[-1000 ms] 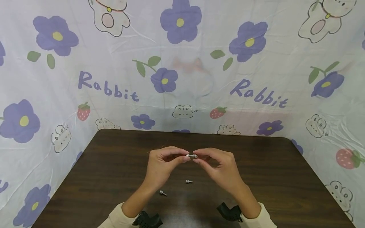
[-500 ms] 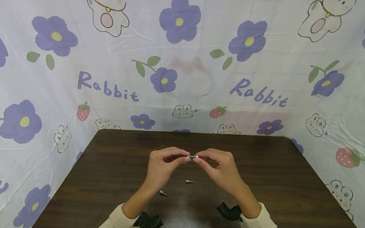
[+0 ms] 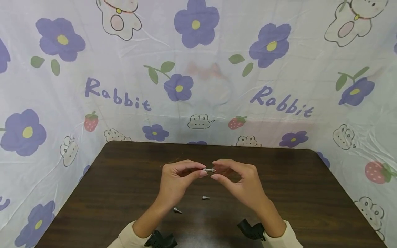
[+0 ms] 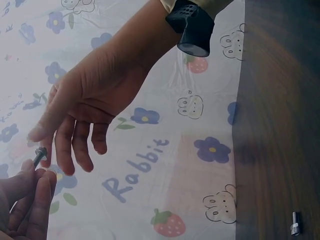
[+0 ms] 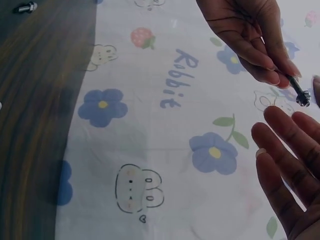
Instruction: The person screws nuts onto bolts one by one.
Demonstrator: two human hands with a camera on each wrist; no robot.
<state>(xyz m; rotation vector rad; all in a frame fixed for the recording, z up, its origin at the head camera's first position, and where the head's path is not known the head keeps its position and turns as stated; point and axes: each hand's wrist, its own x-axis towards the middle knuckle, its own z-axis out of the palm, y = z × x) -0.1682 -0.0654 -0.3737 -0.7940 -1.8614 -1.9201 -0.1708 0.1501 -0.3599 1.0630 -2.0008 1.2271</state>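
My left hand (image 3: 175, 179) pinches a small metal bolt (image 3: 209, 169) between thumb and fingertips, above the table. The bolt lies level, its free end pointing right. A nut (image 5: 303, 98) or similar hex piece sits on that end in the right wrist view. Around this end, my right hand (image 3: 245, 177) holds thumb and forefinger apart, with a gap to the metal. Its other fingers (image 5: 282, 185) are spread in the right wrist view. The left fingertips hide the bolt's other end.
Two more bolts lie on the dark wooden table (image 3: 124, 193): one bolt (image 3: 206, 198) below the hands, another bolt (image 3: 177, 210) nearer and to the left. A patterned cloth (image 3: 198, 103) hangs behind the table and along its sides. Black wrist cameras (image 3: 252, 230) are strapped to both wrists.
My right thumb and forefinger have parted from the bolt's end, which they were touching before, and the hand has shifted slightly right. The left hand keeps its pinch, nearly still.
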